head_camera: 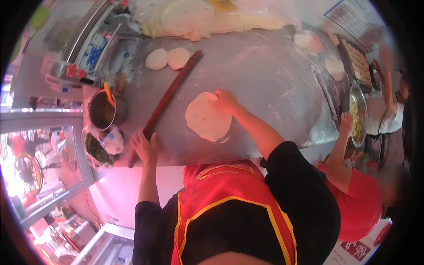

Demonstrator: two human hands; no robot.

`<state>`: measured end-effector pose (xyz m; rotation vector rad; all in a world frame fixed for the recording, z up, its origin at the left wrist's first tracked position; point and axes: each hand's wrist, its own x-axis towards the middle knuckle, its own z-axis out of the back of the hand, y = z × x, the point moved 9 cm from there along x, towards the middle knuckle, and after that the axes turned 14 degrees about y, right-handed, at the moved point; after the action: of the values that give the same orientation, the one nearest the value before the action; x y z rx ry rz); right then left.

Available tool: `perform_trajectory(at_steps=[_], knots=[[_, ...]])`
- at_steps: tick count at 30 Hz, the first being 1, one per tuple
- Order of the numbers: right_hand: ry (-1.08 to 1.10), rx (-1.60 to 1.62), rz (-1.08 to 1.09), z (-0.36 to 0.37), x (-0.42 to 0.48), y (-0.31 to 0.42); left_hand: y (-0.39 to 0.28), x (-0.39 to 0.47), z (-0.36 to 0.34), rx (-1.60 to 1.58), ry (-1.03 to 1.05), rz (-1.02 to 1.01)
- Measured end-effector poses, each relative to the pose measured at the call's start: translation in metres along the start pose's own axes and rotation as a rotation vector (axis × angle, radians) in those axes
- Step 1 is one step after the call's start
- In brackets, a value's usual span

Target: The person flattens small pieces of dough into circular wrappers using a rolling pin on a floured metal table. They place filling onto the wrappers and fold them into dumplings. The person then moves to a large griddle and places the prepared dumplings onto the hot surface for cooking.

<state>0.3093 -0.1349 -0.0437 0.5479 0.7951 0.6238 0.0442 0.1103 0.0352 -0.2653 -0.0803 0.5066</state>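
A flat round of rolled dough (203,116) lies on the floured metal worktop (261,86) in front of me. My right hand (227,102) has its fingers closed on the dough's upper right edge. My left hand (144,145) is wrapped over the near end of a long dark wooden rolling pin (172,91), which lies slantwise to the left of the dough. At the pin's far end are two thick dough rounds (156,59), side by side; the pin's tip touches or overlaps the right one.
Left of the pin stand a metal pot (106,111) with an orange handle and a bag of chopped greens (96,150). Dough sheets (188,18) lie along the back. To the right, a co-worker's hand (346,123) is at a metal bowl of filling (356,112), near a tray (357,61) of shaped pieces.
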Motion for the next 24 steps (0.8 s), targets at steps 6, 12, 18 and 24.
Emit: perform_trajectory(at_steps=[6, 12, 18, 24], knots=[[0.032, 0.100, 0.299, 0.009, -0.064, 0.042, -0.158, 0.084, -0.053, -0.458, 0.570, -0.415], [-0.066, 0.662, 0.129, 0.082, -0.144, -0.015, -0.259, 0.107, -0.079, -0.299, 1.192, -0.585], [-0.641, 0.356, 0.006, 0.198, -0.286, -0.087, -0.477, 0.115, -0.024, -0.460, 0.617, -1.027], [-0.861, 0.077, -0.172, 0.135, -0.297, -0.202, -0.532, 0.064, -0.182, -0.451, 0.272, -1.309]])
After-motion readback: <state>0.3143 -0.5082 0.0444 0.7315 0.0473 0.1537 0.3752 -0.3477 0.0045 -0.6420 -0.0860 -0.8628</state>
